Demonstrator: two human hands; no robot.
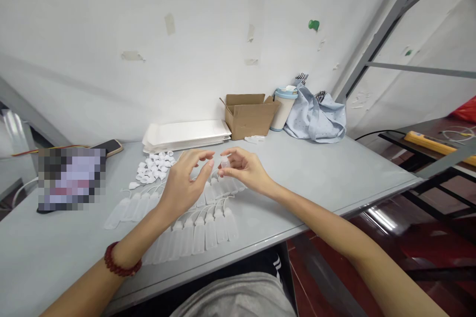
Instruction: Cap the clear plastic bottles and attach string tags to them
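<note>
Between the thumb and fingers of my right hand (pixel 243 169) is a small translucent bottle (pixel 225 162), its top poking up and its lower part hidden. My left hand (pixel 188 178) hovers just left of it, thumb and fingers apart, holding nothing that I can see. Beneath both hands, flat translucent bottles (pixel 199 235) with thin cords at their necks lie side by side in rows on the grey table (pixel 297 178). Past my left hand sits a loose heap of small white caps (pixel 151 167).
Along the wall stand a stack of white sheets (pixel 189 132), an open cardboard box (pixel 250 121), a cup with a blue lid (pixel 283 108) and a light blue cloth bag (pixel 316 116). A phone (pixel 110 147) and a blurred-out item (pixel 72 178) lie at left.
</note>
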